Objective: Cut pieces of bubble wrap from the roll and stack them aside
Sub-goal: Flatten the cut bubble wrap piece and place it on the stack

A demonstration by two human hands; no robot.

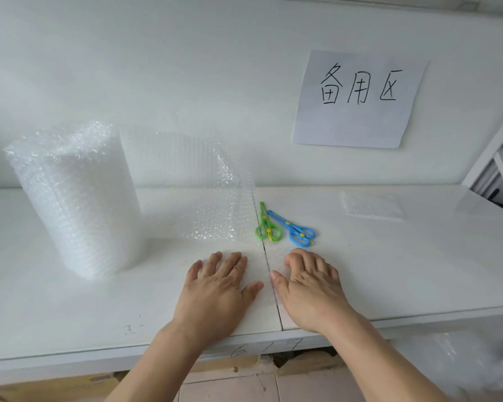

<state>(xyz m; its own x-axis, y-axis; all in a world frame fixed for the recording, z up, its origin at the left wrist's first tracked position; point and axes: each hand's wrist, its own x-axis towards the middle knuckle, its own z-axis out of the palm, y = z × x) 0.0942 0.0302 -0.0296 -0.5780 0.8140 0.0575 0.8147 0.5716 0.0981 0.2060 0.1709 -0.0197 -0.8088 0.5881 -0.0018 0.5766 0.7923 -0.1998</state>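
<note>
Hands lie flat on the table [70, 309], side by side: the left hand [218, 288] has its fingers straight and a little spread, the right hand [308, 288] has its fingers straight and close together, and neither grips anything. Under both sets of fingertips there seems to be a faint patch of bubble wrap, though it is too pale against the white top to be sure of its edges. Just beyond the fingertips the loose sheet [215, 216] trails from the roll [76, 204], which stands upright well to the left of the left hand's fingers. The green scissors [266, 224] and the blue scissors [295, 229] lie closed a little past the right hand's fingertips, untouched. Far beyond and to the right of those fingers sits a small cut piece [372, 206], likely the start of the stack. The step in hand looks like smoothing the wrap flat before a cut. Next, the right hand would need to reach forward for a pair of scissors while the left keeps the sheet pinned.
</note>
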